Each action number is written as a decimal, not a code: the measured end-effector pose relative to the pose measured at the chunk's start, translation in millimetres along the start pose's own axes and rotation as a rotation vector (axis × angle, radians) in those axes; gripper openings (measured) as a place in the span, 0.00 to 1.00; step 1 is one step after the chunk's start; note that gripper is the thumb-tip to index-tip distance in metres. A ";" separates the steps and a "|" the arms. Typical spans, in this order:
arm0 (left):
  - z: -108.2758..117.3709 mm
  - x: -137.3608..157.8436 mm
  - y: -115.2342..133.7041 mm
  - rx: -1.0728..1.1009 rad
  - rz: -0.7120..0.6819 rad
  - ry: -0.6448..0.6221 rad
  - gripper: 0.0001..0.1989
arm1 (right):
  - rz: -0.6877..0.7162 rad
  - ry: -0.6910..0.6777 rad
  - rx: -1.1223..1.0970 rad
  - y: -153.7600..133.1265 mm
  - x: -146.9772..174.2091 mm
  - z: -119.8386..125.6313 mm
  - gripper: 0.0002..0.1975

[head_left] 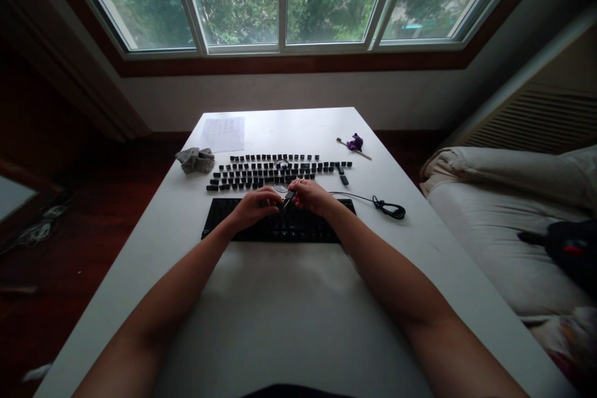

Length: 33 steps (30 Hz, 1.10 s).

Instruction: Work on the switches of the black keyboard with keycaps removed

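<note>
Above the black keyboard (224, 217), both hands meet near its top middle. My right hand (311, 196) pinches a dark, long keycap (290, 194), tilted. A thin shiny wire (285, 204) shows at the keycap's lower end. Against it, the fingers of my left hand (259, 204) are curled closed, and their tips seem to grip the wire. Just behind the keyboard lie rows of loose black keycaps (261, 173). Part of the keyboard is hidden under my hands and forearms.
A grey cloth (196, 160) lies at the white table's (280, 298) left edge, near a printed sheet (224, 134). A brush (361, 153) and a purple cloth (355, 142) rest at the back right. A bundled cable (392, 208) lies right of the keyboard.
</note>
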<state>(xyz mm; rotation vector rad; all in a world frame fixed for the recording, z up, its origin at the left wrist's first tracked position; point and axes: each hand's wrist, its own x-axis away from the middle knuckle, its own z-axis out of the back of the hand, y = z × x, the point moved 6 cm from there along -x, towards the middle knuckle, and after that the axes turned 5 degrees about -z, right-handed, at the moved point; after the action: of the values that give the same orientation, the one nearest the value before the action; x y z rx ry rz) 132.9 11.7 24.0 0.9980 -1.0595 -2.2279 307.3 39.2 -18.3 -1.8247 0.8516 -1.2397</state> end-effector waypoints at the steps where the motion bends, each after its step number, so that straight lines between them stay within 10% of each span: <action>1: -0.6 0.2 -1.0 0.028 0.015 -0.011 0.13 | 0.027 -0.006 0.027 -1.0 0.5 -1.5 0.03; 13: 22.3 -3.7 -11.1 -0.544 0.098 0.176 0.07 | 0.185 0.076 0.196 -4.4 -3.0 1.5 0.04; 20: 24.8 -28.5 -24.2 -1.019 0.144 0.058 0.07 | 0.179 0.060 0.261 -0.2 -5.1 -1.2 0.05; 33: 21.6 -36.9 -56.6 -1.062 0.283 0.034 0.07 | 0.158 0.044 0.251 1.1 -6.4 1.6 0.06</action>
<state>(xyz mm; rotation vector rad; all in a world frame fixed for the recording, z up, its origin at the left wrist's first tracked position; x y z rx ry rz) 133.1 79.5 3.1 0.3661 0.0854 -2.0550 306.7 44.4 -22.5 -1.5073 0.8081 -1.2291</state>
